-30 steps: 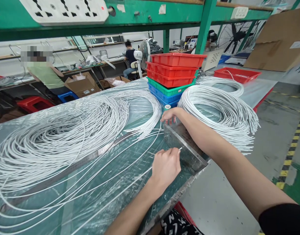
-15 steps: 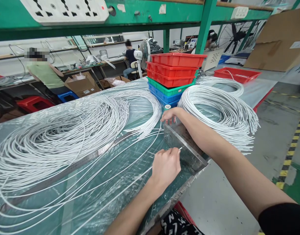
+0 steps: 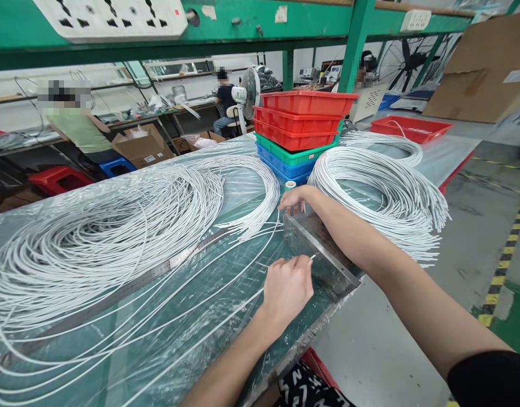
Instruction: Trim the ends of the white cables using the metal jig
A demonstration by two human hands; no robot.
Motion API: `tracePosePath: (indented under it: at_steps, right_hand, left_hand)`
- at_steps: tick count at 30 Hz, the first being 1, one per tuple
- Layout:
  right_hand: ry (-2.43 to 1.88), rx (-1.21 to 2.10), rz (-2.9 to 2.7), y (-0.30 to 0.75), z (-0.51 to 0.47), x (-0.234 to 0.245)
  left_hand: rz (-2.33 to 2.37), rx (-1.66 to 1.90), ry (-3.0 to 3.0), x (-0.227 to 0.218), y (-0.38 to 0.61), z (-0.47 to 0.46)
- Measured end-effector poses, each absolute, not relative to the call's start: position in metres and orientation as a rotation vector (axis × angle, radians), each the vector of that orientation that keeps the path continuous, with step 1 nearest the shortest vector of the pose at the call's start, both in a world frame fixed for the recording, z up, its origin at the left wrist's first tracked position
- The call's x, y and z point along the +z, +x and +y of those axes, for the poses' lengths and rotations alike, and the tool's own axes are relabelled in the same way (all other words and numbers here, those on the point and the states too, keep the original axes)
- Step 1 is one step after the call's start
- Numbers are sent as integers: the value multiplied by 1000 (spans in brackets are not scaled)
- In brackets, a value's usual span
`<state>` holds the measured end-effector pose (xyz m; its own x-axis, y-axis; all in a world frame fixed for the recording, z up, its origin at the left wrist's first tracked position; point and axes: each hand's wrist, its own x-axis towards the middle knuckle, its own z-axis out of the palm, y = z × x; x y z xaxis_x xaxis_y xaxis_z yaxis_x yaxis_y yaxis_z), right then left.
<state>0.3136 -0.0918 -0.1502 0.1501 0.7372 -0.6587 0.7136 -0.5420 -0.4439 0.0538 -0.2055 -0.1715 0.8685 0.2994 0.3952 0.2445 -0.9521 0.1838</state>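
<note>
Nothing has shifted in the last second: both hands stay put. The left hand (image 3: 287, 288) is curled, its fingers pinching the end of a white cable (image 3: 311, 258) against the metal stop block (image 3: 319, 254) at the table (image 3: 209, 316) edge. The right hand (image 3: 294, 199) rests fingers-down on the block's far end, beside the steel ruler (image 3: 175, 263) and the big cable coil (image 3: 103, 237). The pause looks like lining up.

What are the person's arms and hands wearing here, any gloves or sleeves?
No gloves: the left hand and right hand are bare, as are both forearms. Only a short black sleeve shows on the right upper arm. No rings, watch or markings visible.
</note>
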Motion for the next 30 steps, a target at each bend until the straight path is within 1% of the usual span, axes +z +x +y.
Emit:
tracePosePath:
  at_steps: [16, 30]
  right_hand:
    - [-2369, 1343, -1462, 307, -96, -146]
    - [-2375, 1344, -1477, 306, -97, -147]
  left_hand:
    - [404, 676, 2869, -172, 54, -207]
    - [425, 562, 2876, -170, 53, -207]
